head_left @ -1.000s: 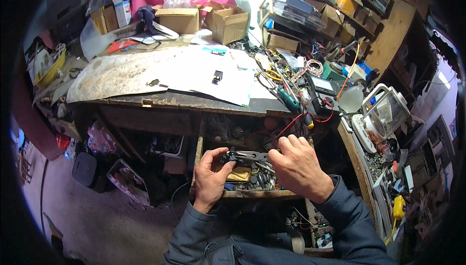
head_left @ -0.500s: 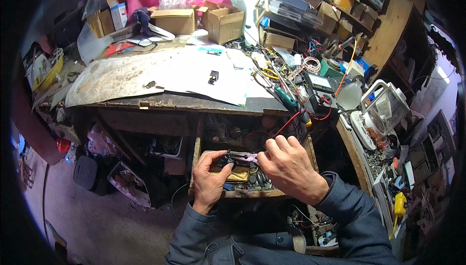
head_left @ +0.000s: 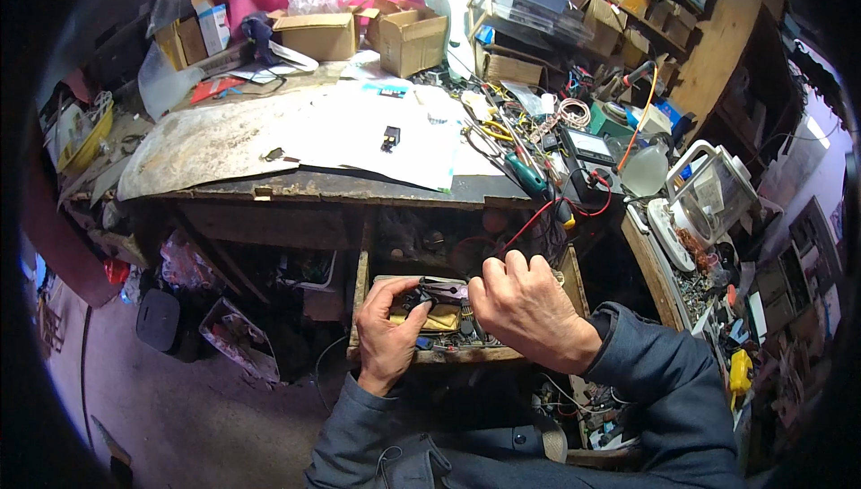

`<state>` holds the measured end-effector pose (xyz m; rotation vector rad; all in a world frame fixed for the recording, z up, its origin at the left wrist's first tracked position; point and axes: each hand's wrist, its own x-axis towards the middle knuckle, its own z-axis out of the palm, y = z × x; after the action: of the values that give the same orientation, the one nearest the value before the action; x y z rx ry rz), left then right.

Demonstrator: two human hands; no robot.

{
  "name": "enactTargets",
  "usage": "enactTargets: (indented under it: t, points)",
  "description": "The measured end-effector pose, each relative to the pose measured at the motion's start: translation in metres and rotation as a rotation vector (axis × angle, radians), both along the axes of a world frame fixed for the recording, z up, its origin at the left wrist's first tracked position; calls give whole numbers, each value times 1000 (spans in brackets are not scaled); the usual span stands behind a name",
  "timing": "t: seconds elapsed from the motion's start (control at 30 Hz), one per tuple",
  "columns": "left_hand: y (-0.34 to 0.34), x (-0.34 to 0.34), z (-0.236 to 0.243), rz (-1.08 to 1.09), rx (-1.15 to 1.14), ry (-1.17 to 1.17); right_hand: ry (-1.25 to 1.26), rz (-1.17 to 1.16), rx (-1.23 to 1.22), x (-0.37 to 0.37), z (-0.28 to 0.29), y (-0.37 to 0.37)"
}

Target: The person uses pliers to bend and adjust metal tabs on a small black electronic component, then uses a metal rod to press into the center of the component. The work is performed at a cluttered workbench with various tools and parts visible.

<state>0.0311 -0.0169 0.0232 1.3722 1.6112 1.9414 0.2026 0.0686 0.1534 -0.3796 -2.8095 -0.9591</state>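
Over the pulled-out drawer, my left hand (head_left: 387, 331) pinches a small black part (head_left: 415, 298) between thumb and fingers; the fingers hide much of it. My right hand (head_left: 534, 311) is closed in a fist round a pair of pliers (head_left: 445, 290), with its metal jaws pointing left to the black part. Whether the jaws grip the part, I cannot tell. Below both hands, the wooden drawer (head_left: 360, 289) holds a yellow packet (head_left: 438, 320) and many small electronic parts. A small black block-shaped component (head_left: 391, 138) stands on the white sheet (head_left: 336, 135) of the workbench.
At the bench's right lie a green-handled screwdriver (head_left: 526, 175), a meter (head_left: 587, 150) with red leads and tangled wires. Cardboard boxes (head_left: 316, 36) stand at the back. A clear jug-like appliance (head_left: 713, 198) sits on the right side table. Left of the drawer, a bin (head_left: 240, 338) stands on the floor.
My right hand has shifted slightly left and its wrist has turned a little, bringing the pliers closer in to my left hand. My left hand keeps its pinch on the black part.
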Motion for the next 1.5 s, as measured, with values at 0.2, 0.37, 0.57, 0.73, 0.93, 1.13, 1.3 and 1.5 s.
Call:
enactTargets:
  t: [0.2, 0.37, 0.57, 0.73, 0.93, 1.13, 1.3, 1.5]
  points:
    - [-2, 4, 4, -30, -45, -223, 13, -3, -9, 0, -1, 3]
    - [0, 5, 2, 61, -28, -113, 81, -13, 11, -6, -6, 1]
    - [3, -1, -2, -17, -111, -123, 6, 46, -174, -8, 2, 25]
    - [4, -1, -3, 13, -75, -92, 10, -46, -257, -3, -5, 21]
    - [3, 0, -5, 55, -46, -34, 40, 1, -35, -7, -17, 9]
    - [2, 3, -7, 137, -61, -71, 37, -80, 9, -14, -27, -9]
    - [2, 6, -2, 108, -46, -29, 30, -88, 18, -9, -24, -7]
    - [-1, 6, 2, 53, -53, -1, -60, 29, -1, -6, -5, 13]
